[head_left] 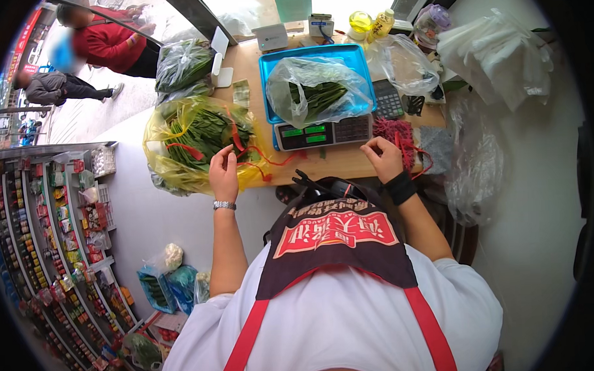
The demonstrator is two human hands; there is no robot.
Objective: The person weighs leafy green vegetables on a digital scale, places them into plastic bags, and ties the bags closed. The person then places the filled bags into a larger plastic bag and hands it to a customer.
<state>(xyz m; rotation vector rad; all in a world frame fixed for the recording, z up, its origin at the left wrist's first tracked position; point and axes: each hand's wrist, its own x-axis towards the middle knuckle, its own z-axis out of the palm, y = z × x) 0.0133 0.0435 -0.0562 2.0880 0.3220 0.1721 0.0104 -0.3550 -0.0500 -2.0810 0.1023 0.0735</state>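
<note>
My left hand [224, 171], with a metal watch at the wrist, is at the lower right edge of a yellow plastic bag [153, 156] of leafy green vegetables [206, 130]. Red ribbon ties lie over that bag and the table; whether my fingers pinch one is unclear. My right hand [383, 158], with a black wristband, is raised with curled fingers beside a red knitted cloth [395, 130] and a red cord [426, 156]. Between and beyond my hands stands a digital scale [305, 138] with a blue tray [317, 52], holding a clear bag [284, 88] of greens.
Bagged greens [182, 67] stand at the table's far left. A calculator [388, 99], yellow bottles [382, 24] and a stack of plastic bags [493, 56] are at the right. People stand outside at upper left; goods shelves [53, 243] line the left side.
</note>
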